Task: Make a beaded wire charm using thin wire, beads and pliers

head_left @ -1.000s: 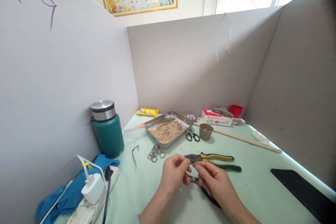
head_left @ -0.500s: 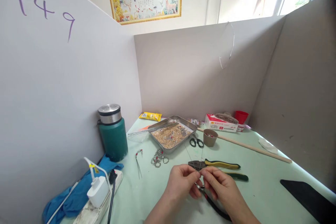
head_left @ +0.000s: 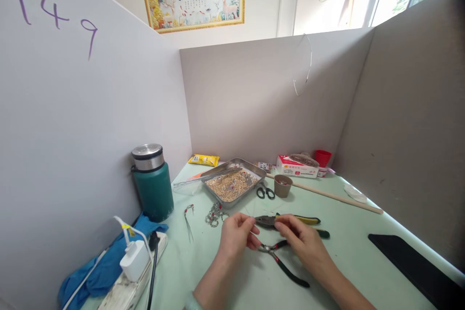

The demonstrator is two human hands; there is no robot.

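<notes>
The left hand [head_left: 236,235] and right hand [head_left: 300,236] pinch thumb to forefinger near the open black-handled pliers [head_left: 269,249], apparently on a fine wire too faint to confirm. Beyond the left hand, a linked chain [head_left: 214,214] appears assembled; the beaded strand [head_left: 186,214] beside it, tails loose, appears part-finished. Farther back, the metal tray [head_left: 227,204] holds many gold beads [head_left: 229,186], seemingly unstrung.

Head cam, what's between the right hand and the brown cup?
The yellow-and-green-handled pliers. In the head view they lie between the right hand and the brown cup, partly hidden behind the hand.
</notes>
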